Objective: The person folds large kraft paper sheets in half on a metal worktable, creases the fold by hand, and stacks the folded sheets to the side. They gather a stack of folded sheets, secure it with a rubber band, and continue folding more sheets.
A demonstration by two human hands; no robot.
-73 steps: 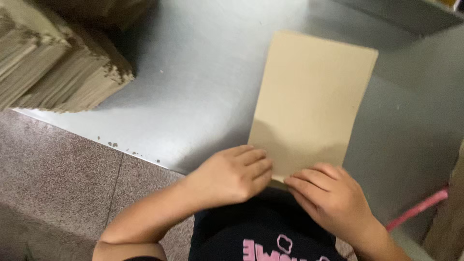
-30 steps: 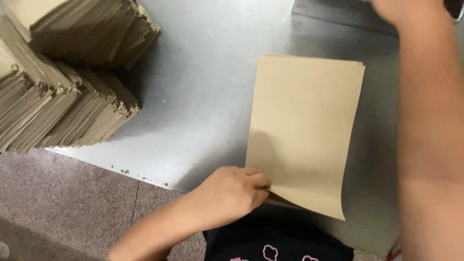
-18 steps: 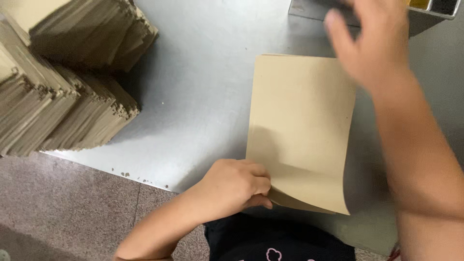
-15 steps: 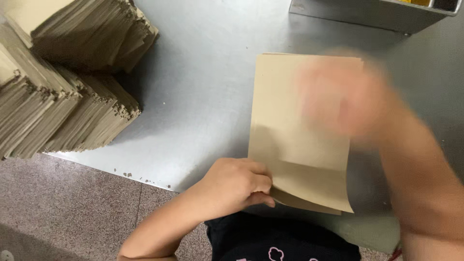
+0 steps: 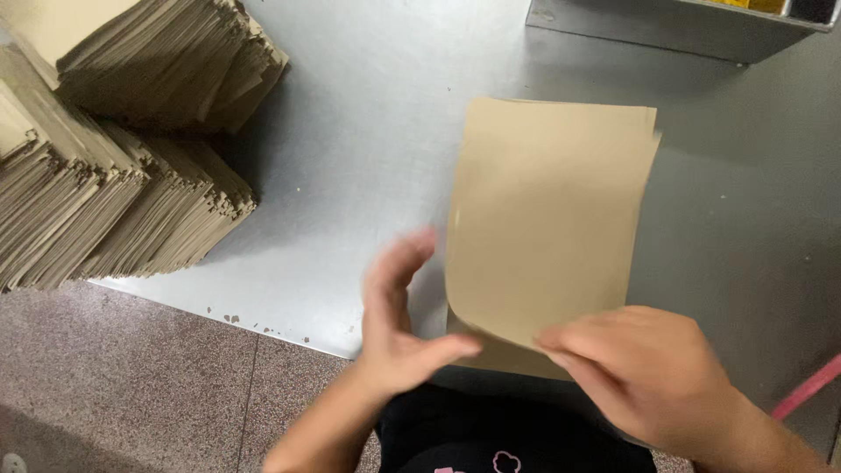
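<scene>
1. Brown paper sheets, a thin bundle of them, lie on the metal table, near its front edge and a little right of the middle. The near left corner of the top sheet curls up from the one below, probably because a hand lifts it there.
2. The right hand is at the near edge of the sheets. Its fingers are bent and seem to pinch the lifted sheet; the grip itself is partly hidden, so I cannot be fully sure.
3. The left hand is just left of the sheets, fingers spread and open, holding nothing. It is blurred, and it does not touch the paper.
4. Tall stacks of the same brown paper stand far left on the table, well apart from both hands.
5. At the far right sits a grey metal tray, only its wall in view.
</scene>
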